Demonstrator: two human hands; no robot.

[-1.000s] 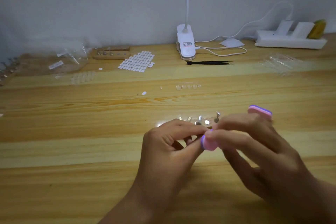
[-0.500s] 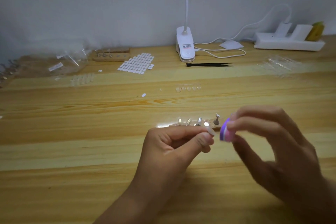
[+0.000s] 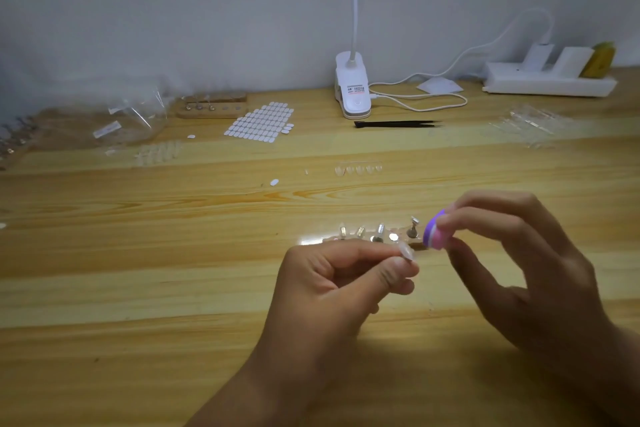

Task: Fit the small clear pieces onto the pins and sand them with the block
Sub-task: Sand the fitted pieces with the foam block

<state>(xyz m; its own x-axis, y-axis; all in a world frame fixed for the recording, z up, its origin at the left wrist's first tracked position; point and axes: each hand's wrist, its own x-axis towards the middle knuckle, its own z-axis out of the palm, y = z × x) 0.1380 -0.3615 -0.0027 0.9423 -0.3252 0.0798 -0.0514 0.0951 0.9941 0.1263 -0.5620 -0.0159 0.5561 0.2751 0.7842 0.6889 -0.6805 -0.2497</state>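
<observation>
**Two hands at a wooden bench, one holding a clear piece, the other a sanding block**

A pale wooden bench point(image 3: 138, 288) fills the view and runs back to a grey wall. The left hand point(image 3: 332, 284) reaches in from the lower middle with its fingers curled. Its thumb and forefinger pinch a small clear piece point(image 3: 407, 251) at the fingertips. The right hand point(image 3: 519, 274) comes in from the lower right. Its thumb and upper fingers grip a pink and purple sanding block point(image 3: 435, 230), while the lower fingers spread loosely. The block is just right of the clear piece and does not touch it.

Against the wall at far right lies a white power strip point(image 3: 547, 81), and a white clip lamp point(image 3: 351, 90) stands at centre with its cable looping toward the strip. Left of the lamp lies a sheet of white oval stickers point(image 3: 259, 121). Black tweezers point(image 3: 394, 124) lie in front of the lamp. Just behind the hands, a low strip holds a row of metal pins point(image 3: 377, 236). Farther back, a short row of loose clear pieces point(image 3: 358, 169) rests on the wood.
</observation>
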